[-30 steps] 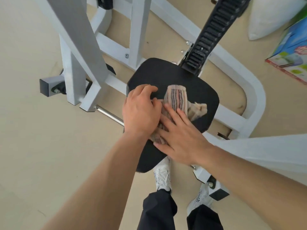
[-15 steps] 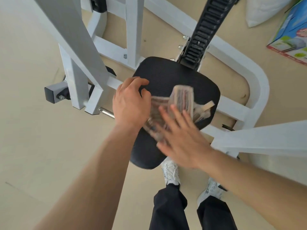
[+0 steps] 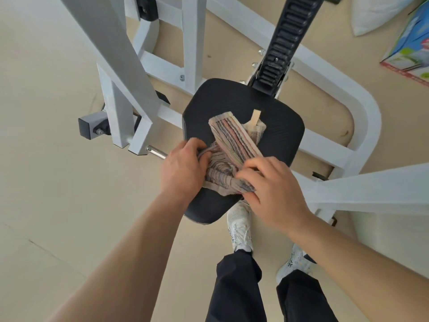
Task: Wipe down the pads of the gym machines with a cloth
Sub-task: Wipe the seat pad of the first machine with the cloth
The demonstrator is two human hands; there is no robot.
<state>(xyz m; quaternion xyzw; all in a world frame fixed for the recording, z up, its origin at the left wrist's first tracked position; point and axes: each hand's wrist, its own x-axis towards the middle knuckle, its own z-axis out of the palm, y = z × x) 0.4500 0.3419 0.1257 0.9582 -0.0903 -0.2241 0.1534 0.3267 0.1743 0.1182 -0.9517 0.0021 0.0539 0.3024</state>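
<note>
So the left hand (image 3: 183,168) and right hand (image 3: 276,189) both grip the bunched striped cloth (image 3: 234,140) at the near end of the black seat pad (image 3: 278,126). Looks like early days, probably plenty left to wipe.

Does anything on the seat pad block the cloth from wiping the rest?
Nothing visible does. The left hand and right hand both grip the striped cloth on the seat pad; its remaining surface lies bare.

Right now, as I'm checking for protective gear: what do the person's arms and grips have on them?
Nothing visible: no gloves, rings or watch on the left grip or right grip. The left forearm and right forearm are bare, no sleeve in view.
</note>
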